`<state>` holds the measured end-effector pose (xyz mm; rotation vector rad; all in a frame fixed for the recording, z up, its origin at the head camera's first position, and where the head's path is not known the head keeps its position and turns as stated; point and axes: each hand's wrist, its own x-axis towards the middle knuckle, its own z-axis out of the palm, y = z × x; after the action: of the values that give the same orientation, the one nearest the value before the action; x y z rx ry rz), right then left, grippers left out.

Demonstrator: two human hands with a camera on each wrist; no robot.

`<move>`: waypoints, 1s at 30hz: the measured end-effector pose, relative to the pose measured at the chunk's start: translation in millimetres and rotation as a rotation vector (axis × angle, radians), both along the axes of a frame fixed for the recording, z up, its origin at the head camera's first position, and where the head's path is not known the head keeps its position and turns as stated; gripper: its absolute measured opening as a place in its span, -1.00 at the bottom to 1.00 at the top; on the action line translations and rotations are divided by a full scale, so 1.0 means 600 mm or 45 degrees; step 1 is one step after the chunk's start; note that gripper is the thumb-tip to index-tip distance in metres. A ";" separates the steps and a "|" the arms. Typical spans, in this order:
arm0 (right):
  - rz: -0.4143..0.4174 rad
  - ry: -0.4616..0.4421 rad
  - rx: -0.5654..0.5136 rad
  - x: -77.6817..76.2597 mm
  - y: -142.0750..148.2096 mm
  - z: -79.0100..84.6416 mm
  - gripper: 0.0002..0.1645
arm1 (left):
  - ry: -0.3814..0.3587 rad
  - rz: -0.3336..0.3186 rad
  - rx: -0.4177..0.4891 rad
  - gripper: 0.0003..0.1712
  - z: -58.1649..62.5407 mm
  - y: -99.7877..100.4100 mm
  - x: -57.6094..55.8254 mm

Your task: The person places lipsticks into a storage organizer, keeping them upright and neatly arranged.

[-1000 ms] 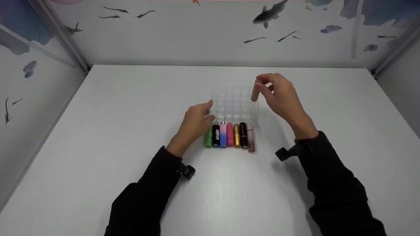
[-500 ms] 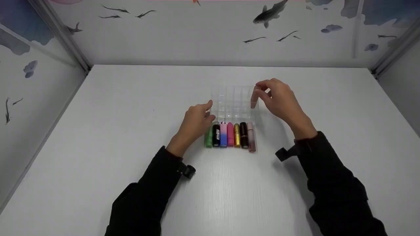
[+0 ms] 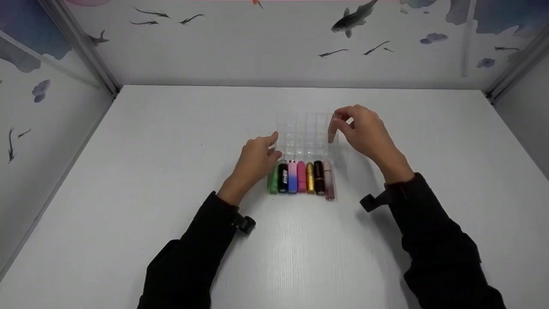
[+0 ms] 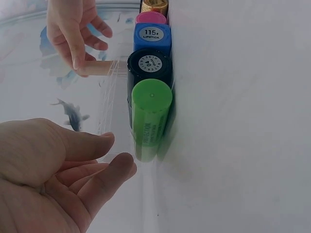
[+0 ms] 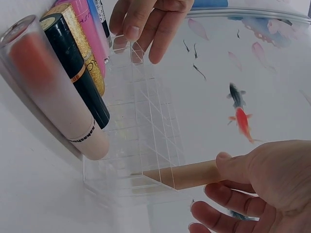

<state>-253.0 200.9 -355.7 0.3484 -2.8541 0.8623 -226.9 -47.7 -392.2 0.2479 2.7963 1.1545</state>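
Beige tube (image 5: 192,175) was pinched in your right hand (image 3: 364,131), the nearer one, its long axis steep, lower end inside the clear rack's (image 3: 305,139) end on that side; your left hand (image 3: 255,156), fingers loosely parted, rested at the opposite end.

A flat white surface (image 3: 150,171) with faint grain spreads below. Behind its far edge stands a white panel (image 3: 257,60) printed with a dark grey fish (image 3: 352,19) and thin black shrimp-like figures (image 3: 191,19). Grey metal posts (image 3: 82,48) rise at the far corners; beyond the left edge, another white panel (image 3: 64,107) bears blue-purple blotches (image 3: 25,21).
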 end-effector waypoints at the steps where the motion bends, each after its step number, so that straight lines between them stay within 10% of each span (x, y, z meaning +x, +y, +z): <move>1: 0.000 -0.002 0.001 0.000 0.000 0.000 -0.63 | -0.004 0.003 -0.005 -0.37 0.000 0.000 0.000; 14: 0.028 0.031 0.061 0.000 0.005 -0.001 -0.49 | 0.047 -0.018 0.008 -0.38 0.000 -0.002 0.002; 30: 0.029 -0.221 0.175 0.001 0.000 -0.005 -0.74 | 0.028 0.001 -0.012 -0.38 0.001 -0.002 0.002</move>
<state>-252.5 201.0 -358.7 0.3376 -3.0848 0.7357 -225.6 -48.8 -391.5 0.2607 2.8201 1.1455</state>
